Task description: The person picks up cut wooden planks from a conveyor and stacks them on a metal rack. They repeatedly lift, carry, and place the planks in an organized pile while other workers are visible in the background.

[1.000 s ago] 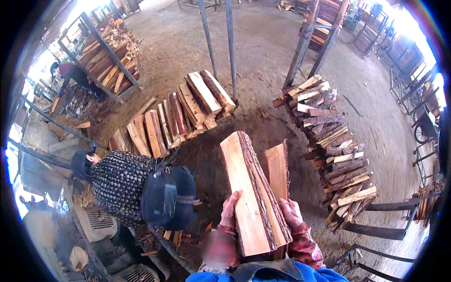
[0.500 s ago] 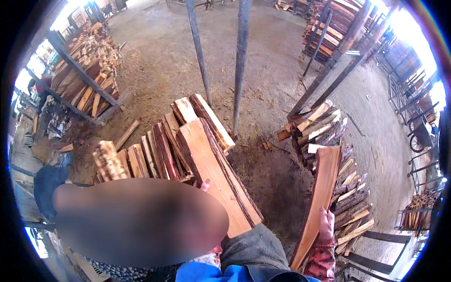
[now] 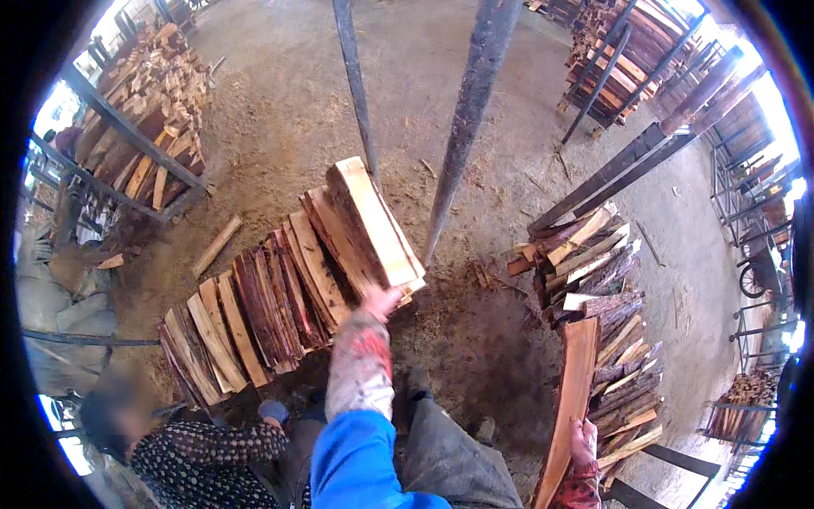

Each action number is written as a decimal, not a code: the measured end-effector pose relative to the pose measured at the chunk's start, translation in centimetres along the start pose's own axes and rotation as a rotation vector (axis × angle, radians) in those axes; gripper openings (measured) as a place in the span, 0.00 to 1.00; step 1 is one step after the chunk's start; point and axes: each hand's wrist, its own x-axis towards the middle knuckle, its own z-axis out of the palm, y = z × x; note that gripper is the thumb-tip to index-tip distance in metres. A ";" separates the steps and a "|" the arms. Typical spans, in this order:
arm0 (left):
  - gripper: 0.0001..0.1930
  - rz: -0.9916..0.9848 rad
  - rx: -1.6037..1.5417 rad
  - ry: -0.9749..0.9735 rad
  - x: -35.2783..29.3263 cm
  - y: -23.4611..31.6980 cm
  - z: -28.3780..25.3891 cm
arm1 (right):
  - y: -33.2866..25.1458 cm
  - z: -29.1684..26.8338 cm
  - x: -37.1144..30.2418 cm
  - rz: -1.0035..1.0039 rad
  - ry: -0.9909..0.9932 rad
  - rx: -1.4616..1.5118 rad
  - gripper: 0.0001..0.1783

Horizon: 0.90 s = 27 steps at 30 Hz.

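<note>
My left hand [image 3: 381, 303] reaches forward, its fingers stretched against the near end of a pale split log [image 3: 377, 225] at the right end of a firewood row [image 3: 246, 301]. It does not wrap round the log. In my right hand [image 3: 582, 441] is a long, flat split log [image 3: 571, 390] with an orange-brown face, held upright by its lower part. Beside that log, a second row of split firewood [image 3: 627, 373] runs along my right side.
A metal post [image 3: 471, 119] rises just beyond the left row. At lower left, close to my arm, is a co-worker in a dotted top [image 3: 203, 454]. Large wood piles stand at far left [image 3: 157, 110] and far right [image 3: 615, 59]. A loose stick [image 3: 217, 246] lies on the floor.
The long log my left hand held now rests out of that hand, at the row's right end. My left arm reaches further forward. The co-worker has moved back toward lower left, uncovering the row.
</note>
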 end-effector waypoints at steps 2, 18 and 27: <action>0.21 -0.071 0.279 -0.163 -7.2 0.3 7.5 | 0.8 0.2 0.1 0.003 0.017 0.045 0.20; 0.13 -0.420 -0.433 -0.201 -43.0 -2.2 17.3 | 15.8 -1.4 5.8 0.022 -0.387 0.207 0.21; 0.13 -0.379 -0.439 -0.351 -46.5 0.7 22.1 | 25.0 -1.4 4.0 0.157 -0.249 0.329 0.21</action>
